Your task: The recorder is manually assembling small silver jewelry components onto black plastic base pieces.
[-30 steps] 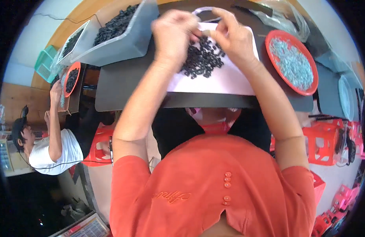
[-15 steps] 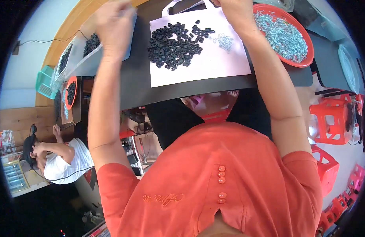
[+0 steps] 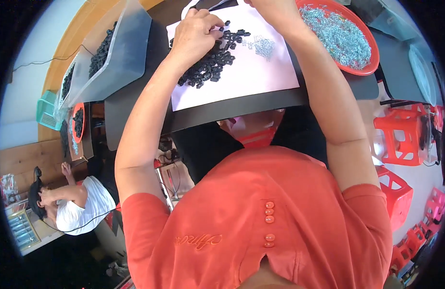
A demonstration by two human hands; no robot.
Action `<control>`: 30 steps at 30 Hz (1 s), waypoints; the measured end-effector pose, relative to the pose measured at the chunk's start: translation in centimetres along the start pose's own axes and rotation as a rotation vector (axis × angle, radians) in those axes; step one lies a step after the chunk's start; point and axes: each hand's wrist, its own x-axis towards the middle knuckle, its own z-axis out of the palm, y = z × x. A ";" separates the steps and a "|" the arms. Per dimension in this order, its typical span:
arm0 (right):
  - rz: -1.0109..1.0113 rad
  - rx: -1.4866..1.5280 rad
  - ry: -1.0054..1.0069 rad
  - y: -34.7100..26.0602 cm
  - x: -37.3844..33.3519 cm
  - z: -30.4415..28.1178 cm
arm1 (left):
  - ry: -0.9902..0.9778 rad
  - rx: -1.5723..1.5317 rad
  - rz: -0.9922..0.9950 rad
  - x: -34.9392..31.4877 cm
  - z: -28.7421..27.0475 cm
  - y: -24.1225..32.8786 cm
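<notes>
On a pale pink cloth bag [image 3: 241, 91] lies a pile of small black plastic pieces [image 3: 210, 67], with a small heap of clear, glassy bits [image 3: 264, 48] beside it on the right. My left hand [image 3: 196, 38] is over the pile's upper part. Its thumb and forefinger are close together around what looks like one black piece. At the top edge of the picture, above the clear bits, is my right hand [image 3: 277, 14]. Its fingers are bent together and partly cut off, and what they hold cannot be seen.
Left of the bag, a translucent plastic bin [image 3: 121, 58] holds more black pieces. A red round tray [image 3: 375, 50] full of clear bits stands at the right. Red stools [image 3: 400, 135] stand on the floor at right. A person in white [image 3: 87, 204] sits at far left.
My left hand has moved right, from over the translucent bin to the black pile. My right hand stays near the top edge. The whole view has shifted slightly.
</notes>
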 end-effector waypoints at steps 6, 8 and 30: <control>0.055 0.022 0.000 -0.2 0.0 0.1 | -0.035 -0.083 0.239 0.5 0.2 3.7; 0.064 0.019 -0.003 0.0 0.0 0.2 | -0.037 -0.022 0.257 0.1 1.1 3.8; 0.041 0.024 -0.009 0.0 0.0 0.6 | 0.113 -0.508 -0.153 -0.6 1.0 4.5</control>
